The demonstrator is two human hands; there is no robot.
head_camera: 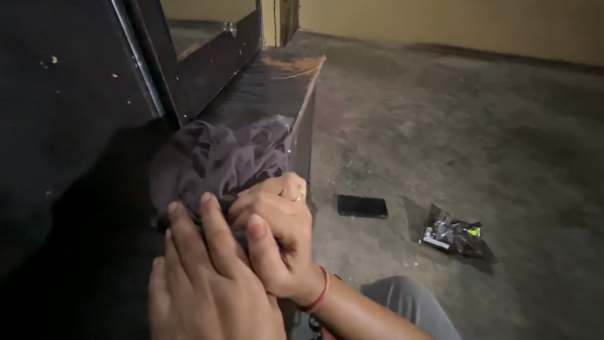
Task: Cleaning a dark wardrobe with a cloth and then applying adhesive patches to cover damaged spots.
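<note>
1. Cloth (pixel 220 157) — a dark purplish-grey rag, bunched and creased — lies pressed on the top of a dark wooden cabinet ledge (pixel 277 82), close to its right-hand edge.
2. Head view, hands: the right hand (pixel 280 242) is curled into a fist with a fold of the cloth gripped in it; a ring and a red wrist band show. The left hand (pixel 207 277) lies beside it, fingers stretched out flat on the cloth, holding nothing closed.
3. Handling, as I judge it: soft, light, limp — it will crumple and slide on the smooth wood, so a bunched fold near the middle gives the surest hold.
4. Edges and room: the ledge drops off just right of the fist; a glass-panelled door frame (pixel 207 56) stands close behind. The concrete floor (pixel 472 126) offers open room, with a black phone (pixel 362 206) and a small plastic packet (pixel 454 234) lying well apart from the hands.
</note>
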